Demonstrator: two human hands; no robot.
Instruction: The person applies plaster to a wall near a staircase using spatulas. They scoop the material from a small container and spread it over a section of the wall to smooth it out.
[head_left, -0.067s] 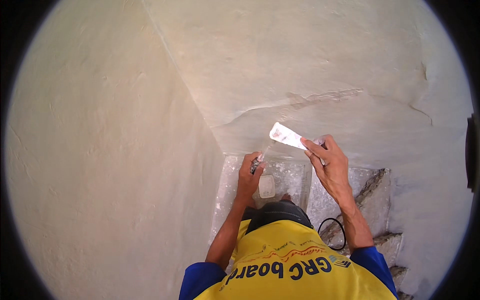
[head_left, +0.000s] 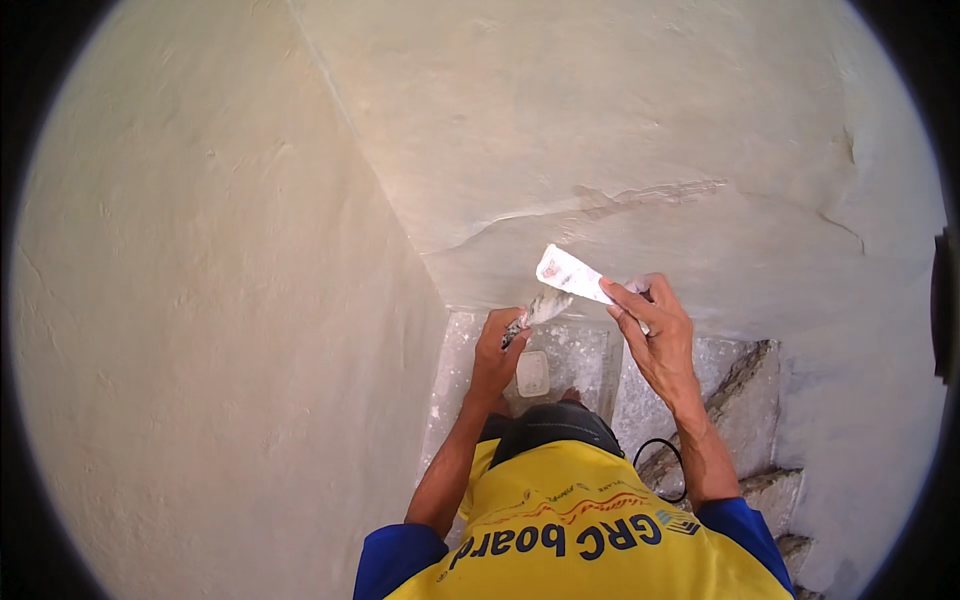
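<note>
My left hand is closed round the dark, stained handle of a putty knife. Its greyish, smeared blade points up and right. In my right hand, a long white flat spreader is pinched between thumb and fingers, with pinkish-grey smears near its far end. The spreader slants up to the left, just above the putty knife's blade; whether the two touch I cannot tell. My fingers hide its near end. Both tools are held in front of a plastered wall.
A second plastered wall meets the first in a corner at left. Below, on a speckled floor, lies a pale rectangular lid or container near my feet. Steps with rough, broken edges descend at right, beside a black cable loop.
The putty knife's blade has turned, showing more of its smeared face nearer the spreader. My right hand and the spreader have shifted very slightly left.
</note>
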